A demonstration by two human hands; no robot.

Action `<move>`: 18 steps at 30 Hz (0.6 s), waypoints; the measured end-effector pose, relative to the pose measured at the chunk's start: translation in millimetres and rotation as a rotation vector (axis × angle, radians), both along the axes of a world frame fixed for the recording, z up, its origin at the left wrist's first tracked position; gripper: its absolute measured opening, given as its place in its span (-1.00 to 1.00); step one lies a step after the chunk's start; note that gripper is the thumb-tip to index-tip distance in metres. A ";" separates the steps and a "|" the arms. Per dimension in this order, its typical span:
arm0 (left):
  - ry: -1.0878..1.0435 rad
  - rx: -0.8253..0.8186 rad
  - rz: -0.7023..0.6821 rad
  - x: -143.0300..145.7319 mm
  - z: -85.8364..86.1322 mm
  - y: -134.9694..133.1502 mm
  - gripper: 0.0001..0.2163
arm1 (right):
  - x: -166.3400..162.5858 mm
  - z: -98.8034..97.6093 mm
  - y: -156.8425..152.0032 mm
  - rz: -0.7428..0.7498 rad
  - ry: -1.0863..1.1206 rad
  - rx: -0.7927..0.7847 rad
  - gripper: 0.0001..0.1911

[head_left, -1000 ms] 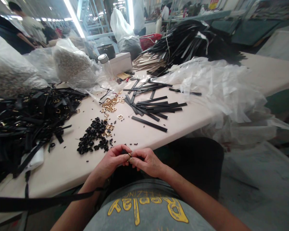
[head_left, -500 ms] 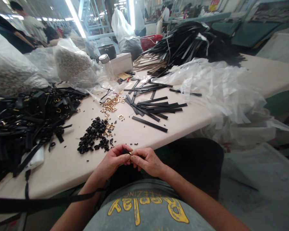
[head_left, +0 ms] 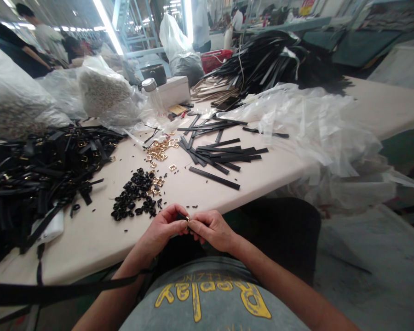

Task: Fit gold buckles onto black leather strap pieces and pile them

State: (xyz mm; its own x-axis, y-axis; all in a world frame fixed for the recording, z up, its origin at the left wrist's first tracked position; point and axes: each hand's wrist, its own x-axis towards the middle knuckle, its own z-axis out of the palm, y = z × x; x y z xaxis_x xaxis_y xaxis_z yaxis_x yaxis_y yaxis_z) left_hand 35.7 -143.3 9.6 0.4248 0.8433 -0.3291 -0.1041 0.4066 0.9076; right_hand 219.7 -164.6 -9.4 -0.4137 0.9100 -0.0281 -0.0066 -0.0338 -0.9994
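Note:
My left hand and my right hand meet at the table's front edge, fingertips together. Pinched between them is a small gold buckle with a piece of black strap; the fingers cover most of both. Both hands are closed on this one piece. Just left of my hands lies a heap of small black loops. Beyond it are loose gold buckles. Cut black strips lie spread past my right hand, and tiny dark bits are scattered near my fingers.
A big pile of black straps with buckles covers the table's left side. Behind stand filled plastic bags, a lidded jar and a white box. A black strap bundle and crumpled plastic occupy the right.
My fingers have shifted slightly around the buckle, with the right fingertips now covering more of it. Both hands stay in the same place, and the table things have not moved.

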 end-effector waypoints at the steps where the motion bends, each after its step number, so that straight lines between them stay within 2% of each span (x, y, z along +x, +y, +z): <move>1: -0.002 -0.002 0.000 0.3 -0.4 0.2 -0.75 | 0.3 0.1 0.1 0.000 -0.002 0.001 -0.56; 10: -0.029 -0.013 -0.020 -0.7 -6.0 3.1 -0.71 | 1.6 2.5 0.5 -0.002 -0.011 0.011 -0.56; 18: 0.015 0.009 0.004 -0.3 0.6 0.9 -0.81 | 1.3 2.3 0.7 -0.016 -0.026 0.013 -0.61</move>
State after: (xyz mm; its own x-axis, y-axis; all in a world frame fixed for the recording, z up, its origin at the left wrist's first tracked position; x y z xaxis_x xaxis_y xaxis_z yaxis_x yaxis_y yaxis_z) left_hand 35.4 -142.3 10.2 0.4162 0.8482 -0.3275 -0.0925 0.3979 0.9128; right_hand 221.0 -163.9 -7.1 -0.3979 0.9170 -0.0263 0.0185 -0.0207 -0.9996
